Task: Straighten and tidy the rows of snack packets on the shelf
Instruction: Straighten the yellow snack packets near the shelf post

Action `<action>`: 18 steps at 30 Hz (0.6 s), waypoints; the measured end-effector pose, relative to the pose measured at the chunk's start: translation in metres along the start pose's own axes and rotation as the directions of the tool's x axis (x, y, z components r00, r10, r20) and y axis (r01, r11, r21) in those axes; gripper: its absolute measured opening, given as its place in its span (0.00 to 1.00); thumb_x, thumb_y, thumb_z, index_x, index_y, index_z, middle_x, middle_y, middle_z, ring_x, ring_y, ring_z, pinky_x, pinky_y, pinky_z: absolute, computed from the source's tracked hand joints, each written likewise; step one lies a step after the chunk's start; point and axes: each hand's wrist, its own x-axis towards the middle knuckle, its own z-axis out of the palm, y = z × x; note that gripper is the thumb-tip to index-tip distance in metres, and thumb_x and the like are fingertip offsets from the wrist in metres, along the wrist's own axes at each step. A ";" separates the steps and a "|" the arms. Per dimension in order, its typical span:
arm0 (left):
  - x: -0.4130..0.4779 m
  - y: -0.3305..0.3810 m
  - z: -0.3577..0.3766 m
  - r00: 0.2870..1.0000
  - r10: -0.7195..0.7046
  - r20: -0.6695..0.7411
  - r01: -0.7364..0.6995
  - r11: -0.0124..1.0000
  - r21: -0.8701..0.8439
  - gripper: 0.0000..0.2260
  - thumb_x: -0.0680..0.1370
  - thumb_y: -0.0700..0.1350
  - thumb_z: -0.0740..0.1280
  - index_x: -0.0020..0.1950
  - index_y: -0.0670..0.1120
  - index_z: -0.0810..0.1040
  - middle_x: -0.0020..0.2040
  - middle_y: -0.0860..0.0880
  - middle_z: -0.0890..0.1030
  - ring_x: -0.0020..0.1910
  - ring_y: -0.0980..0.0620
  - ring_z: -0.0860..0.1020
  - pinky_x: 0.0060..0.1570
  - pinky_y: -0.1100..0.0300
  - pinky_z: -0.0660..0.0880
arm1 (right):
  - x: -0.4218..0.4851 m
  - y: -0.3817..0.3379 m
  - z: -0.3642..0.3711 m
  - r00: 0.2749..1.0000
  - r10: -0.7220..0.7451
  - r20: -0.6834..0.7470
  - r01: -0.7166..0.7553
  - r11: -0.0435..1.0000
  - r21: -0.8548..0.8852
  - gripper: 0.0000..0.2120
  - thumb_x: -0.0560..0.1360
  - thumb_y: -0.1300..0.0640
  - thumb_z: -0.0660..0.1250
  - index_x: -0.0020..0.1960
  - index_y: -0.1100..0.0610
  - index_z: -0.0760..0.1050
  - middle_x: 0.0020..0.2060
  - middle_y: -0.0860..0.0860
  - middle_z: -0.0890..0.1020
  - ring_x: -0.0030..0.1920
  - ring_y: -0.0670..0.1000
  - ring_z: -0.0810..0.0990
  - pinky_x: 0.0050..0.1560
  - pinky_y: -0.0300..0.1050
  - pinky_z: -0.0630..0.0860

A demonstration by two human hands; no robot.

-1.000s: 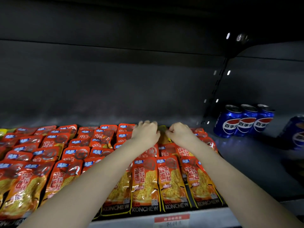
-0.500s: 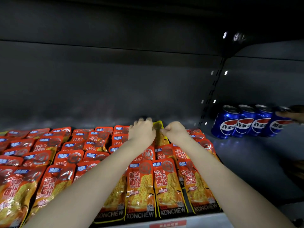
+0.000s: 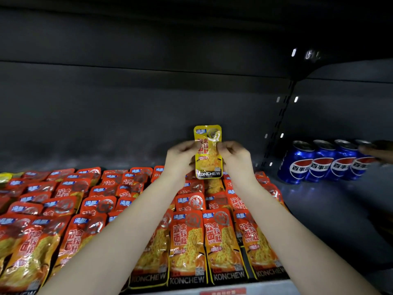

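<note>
Nearest you, the orange packets (image 3: 187, 245) lie flat in rows, their long axis running front to back. Above the back rows, your left hand (image 3: 180, 158) and right hand (image 3: 236, 158) each pinch a side edge of the yellow packet (image 3: 208, 152) with curled fingers. It stands upright between them, and it likely belongs elsewhere.
</note>
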 end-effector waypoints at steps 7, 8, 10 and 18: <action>-0.018 0.022 -0.030 0.999 -0.008 0.045 0.011 0.998 -0.056 0.06 0.77 0.40 0.66 0.51 0.41 0.80 0.43 0.45 0.83 0.39 0.50 0.82 0.35 0.60 0.79 | -0.021 -0.020 0.018 0.966 0.185 0.180 -0.227 0.940 0.255 0.05 0.78 0.59 0.65 0.47 0.57 0.79 0.47 0.57 0.84 0.46 0.55 0.84 0.48 0.53 0.80; -0.023 0.023 -0.037 0.999 -0.013 0.041 0.015 0.999 -0.045 0.05 0.77 0.40 0.66 0.51 0.41 0.80 0.43 0.45 0.83 0.39 0.51 0.82 0.36 0.60 0.79 | -0.025 -0.021 0.023 0.962 0.180 0.205 -0.230 0.941 0.250 0.05 0.78 0.60 0.64 0.47 0.57 0.79 0.47 0.58 0.84 0.47 0.54 0.84 0.48 0.52 0.81; -0.032 0.025 -0.053 0.999 -0.017 0.028 0.018 0.999 -0.036 0.05 0.77 0.40 0.66 0.49 0.42 0.80 0.41 0.47 0.84 0.39 0.51 0.82 0.35 0.60 0.79 | -0.034 -0.021 0.033 0.951 0.163 0.263 -0.227 0.945 0.237 0.06 0.79 0.60 0.64 0.47 0.58 0.79 0.48 0.57 0.84 0.48 0.55 0.84 0.46 0.49 0.82; -0.069 0.038 -0.140 0.998 0.004 -0.062 -0.003 1.000 0.021 0.06 0.78 0.41 0.65 0.47 0.44 0.81 0.43 0.45 0.84 0.41 0.49 0.83 0.39 0.56 0.80 | -0.075 -0.030 0.107 0.882 0.163 0.443 -0.267 0.946 0.184 0.09 0.80 0.61 0.61 0.47 0.58 0.80 0.44 0.56 0.85 0.46 0.53 0.85 0.44 0.47 0.81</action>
